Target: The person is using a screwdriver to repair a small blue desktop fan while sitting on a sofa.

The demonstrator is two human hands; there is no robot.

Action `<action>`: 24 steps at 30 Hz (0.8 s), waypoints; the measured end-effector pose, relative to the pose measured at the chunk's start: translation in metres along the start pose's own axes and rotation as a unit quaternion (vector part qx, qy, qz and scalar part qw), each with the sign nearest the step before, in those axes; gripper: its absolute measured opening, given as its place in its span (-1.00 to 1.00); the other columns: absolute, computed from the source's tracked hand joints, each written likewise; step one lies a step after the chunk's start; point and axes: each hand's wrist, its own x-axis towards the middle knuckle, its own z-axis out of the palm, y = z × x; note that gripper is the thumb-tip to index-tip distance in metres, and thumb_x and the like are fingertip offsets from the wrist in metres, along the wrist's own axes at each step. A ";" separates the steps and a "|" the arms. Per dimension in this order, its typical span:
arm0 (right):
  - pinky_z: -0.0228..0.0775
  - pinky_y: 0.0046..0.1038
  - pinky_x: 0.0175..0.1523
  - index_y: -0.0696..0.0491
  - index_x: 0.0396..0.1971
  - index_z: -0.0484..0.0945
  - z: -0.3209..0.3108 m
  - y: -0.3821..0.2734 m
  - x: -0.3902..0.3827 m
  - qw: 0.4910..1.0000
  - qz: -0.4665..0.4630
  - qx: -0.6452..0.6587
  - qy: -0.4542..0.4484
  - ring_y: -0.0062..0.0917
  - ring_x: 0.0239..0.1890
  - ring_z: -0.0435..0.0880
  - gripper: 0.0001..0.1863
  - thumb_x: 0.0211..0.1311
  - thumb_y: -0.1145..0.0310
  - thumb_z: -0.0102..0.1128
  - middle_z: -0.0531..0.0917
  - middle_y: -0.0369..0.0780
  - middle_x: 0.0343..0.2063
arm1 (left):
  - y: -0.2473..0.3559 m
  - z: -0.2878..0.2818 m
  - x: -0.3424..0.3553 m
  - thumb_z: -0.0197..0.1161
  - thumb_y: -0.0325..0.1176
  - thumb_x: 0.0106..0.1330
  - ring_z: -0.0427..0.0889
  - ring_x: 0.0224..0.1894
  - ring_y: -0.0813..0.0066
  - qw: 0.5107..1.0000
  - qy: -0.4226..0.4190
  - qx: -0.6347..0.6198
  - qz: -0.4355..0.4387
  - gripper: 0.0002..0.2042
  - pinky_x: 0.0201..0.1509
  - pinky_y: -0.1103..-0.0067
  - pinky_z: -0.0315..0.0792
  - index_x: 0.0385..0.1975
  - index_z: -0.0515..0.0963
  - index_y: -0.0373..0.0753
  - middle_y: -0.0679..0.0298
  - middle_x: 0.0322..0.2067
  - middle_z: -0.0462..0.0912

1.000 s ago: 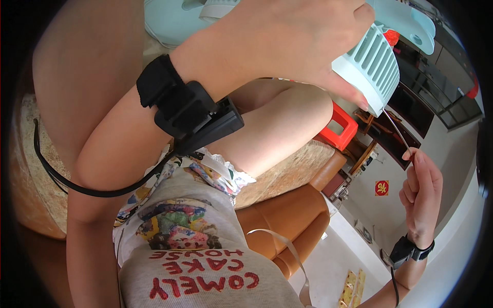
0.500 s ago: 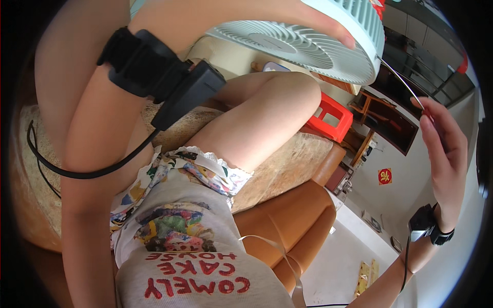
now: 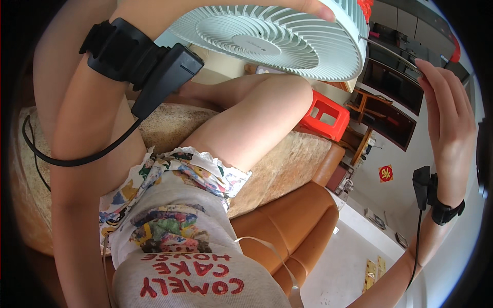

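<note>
Left hand (image 3: 287,7): only the fingertips and the wrist region show along the top edge; they lie over the rim of the pale mint round plastic fan (image 3: 277,38), grille facing the camera. Judged to be holding the fan up by its rim, but the palm is cut off, so the closure of the grip cannot be told. The fan hangs in the air above the bent bare knee (image 3: 272,102), at the top centre of the view.

Right hand (image 3: 447,118): fingers extended and together, wide, nothing enclosed. The fingertips (image 3: 423,64) meet the end of a thin grey rod or cord (image 3: 390,51) that runs from the fan's right side (touching or just short of it: cannot tell).

Around: black wrist-strapped device with cable (image 3: 138,61) on the left forearm, a smaller black wrist device (image 3: 436,197) on the right; woven straw-coloured seat mat (image 3: 277,159) on an orange-brown leather sofa (image 3: 287,231); red plastic stool (image 3: 323,118) beyond the knee.

Risks (judgement): a rim-only hold could let the fan tip or slip onto the leg; the rod could snag against the right fingers if the fan swings.

Hidden: the fan's base and back, the left palm, where the rod attaches.
</note>
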 end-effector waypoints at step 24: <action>0.16 -0.51 -0.61 0.20 -0.24 0.50 -0.003 -0.027 0.004 0.997 -0.052 0.036 -0.032 -0.52 -0.66 0.35 -0.66 -0.13 0.66 0.25 0.33 -0.22 -0.62 | -0.008 0.007 -0.017 0.40 0.16 -0.20 0.53 -0.50 0.29 0.986 0.042 0.103 0.126 -0.34 -0.43 0.56 0.41 -0.45 0.53 -0.47 0.05 -0.53 0.54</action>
